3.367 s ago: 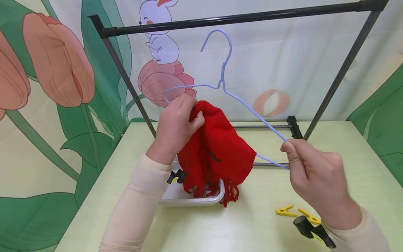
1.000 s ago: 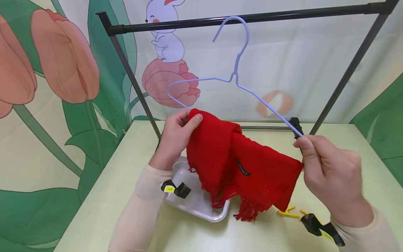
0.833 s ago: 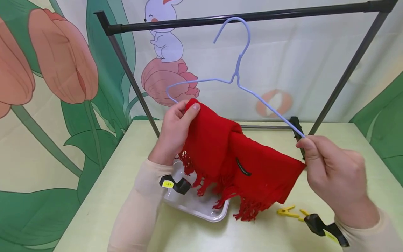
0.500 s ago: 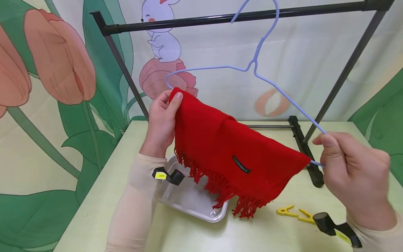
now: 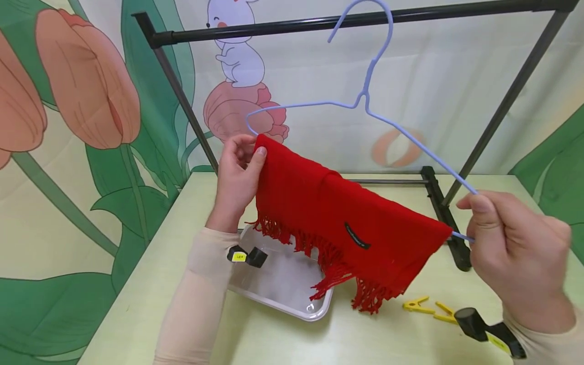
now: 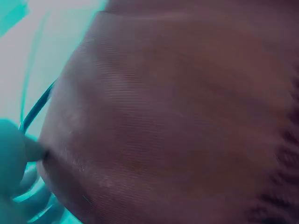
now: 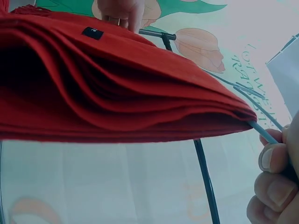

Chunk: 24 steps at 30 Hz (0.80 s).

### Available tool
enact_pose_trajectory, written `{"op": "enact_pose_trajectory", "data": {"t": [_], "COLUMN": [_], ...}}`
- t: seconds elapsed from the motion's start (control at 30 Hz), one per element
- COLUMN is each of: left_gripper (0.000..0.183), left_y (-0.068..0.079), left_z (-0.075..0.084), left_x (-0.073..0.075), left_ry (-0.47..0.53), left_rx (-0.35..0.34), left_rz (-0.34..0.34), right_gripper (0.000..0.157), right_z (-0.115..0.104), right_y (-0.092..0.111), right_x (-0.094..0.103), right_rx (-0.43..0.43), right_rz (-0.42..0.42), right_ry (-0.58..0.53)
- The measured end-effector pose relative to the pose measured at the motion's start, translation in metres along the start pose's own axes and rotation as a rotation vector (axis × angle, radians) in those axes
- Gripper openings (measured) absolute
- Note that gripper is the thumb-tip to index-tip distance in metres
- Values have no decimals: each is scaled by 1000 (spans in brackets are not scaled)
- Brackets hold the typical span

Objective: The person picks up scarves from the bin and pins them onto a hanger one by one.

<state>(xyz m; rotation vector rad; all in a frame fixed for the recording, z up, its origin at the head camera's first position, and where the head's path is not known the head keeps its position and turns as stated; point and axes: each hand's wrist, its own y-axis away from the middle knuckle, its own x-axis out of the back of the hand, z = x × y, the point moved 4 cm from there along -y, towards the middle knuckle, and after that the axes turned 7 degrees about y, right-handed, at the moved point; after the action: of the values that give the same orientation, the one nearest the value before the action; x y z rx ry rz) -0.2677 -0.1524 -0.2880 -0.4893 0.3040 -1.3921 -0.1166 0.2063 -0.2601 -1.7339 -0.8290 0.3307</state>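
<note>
A red fringed scarf [image 5: 310,197] with a small black label is folded over the lower bar of a light-blue wire hanger [image 5: 410,137]. My left hand [image 5: 237,177] pinches the scarf's upper left corner between thumb and fingers, close to the hanger's left end. My right hand [image 5: 520,253] grips the hanger's right end, its fingers curled round the wire, seen close in the right wrist view. Folded layers of the scarf [image 7: 117,88] hang below the bar there. The hanger's hook appears in front of the rack's top bar; whether they touch I cannot tell.
A black garment rack [image 5: 274,30] stands on the pale table [image 5: 150,304]. Beneath the scarf is a white plastic tray [image 5: 278,304]. Two yellow clips [image 5: 420,305] lie near my right wrist. A printed curtain [image 5: 296,66] hangs behind.
My left hand has drawn the scarf's corner leftward along the bar, so the bunched cloth is spread flatter. The hanger has moved right and up overall, then dipped slightly in the last half second.
</note>
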Motion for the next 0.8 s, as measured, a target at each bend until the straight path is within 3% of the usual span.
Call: {"op": "enact_pose_trajectory", "data": {"t": [0.07, 0.13, 0.23, 0.3, 0.37, 0.47, 0.63, 0.8], "left_gripper": [32, 30, 23, 21, 21, 17, 9, 8], "left_y": [4, 12, 26, 34, 37, 37, 38, 41], "left_z": [8, 20, 38, 46, 50, 49, 47, 56], "left_x": [-5, -14, -39, -57, -73, -85, -89, -91], "left_ry": [-145, -272, -397, -467, -521, -529, -445, -433], "left_rx": [-156, -373, -684, -809, -865, -881, -931, -982], "left_rz": [16, 7, -138, -278, -383, -434, -384, -294], "right_gripper": [50, 51, 53, 53, 52, 51, 61, 66], "right_z": [-1, -1, -1, 0, 1, 3, 2, -5], "right_y": [0, 0, -1, -1, -1, -2, -2, -4], "right_x": [-1, -2, -3, -4, -3, -3, -3, -5], "right_rx": [6, 15, 26, 28, 27, 31, 63, 83], "right_rz": [-2, -8, -17, -21, -26, -41, -89, -101], "right_ry": [0, 4, 10, 9, 10, 8, 46, 70]}}
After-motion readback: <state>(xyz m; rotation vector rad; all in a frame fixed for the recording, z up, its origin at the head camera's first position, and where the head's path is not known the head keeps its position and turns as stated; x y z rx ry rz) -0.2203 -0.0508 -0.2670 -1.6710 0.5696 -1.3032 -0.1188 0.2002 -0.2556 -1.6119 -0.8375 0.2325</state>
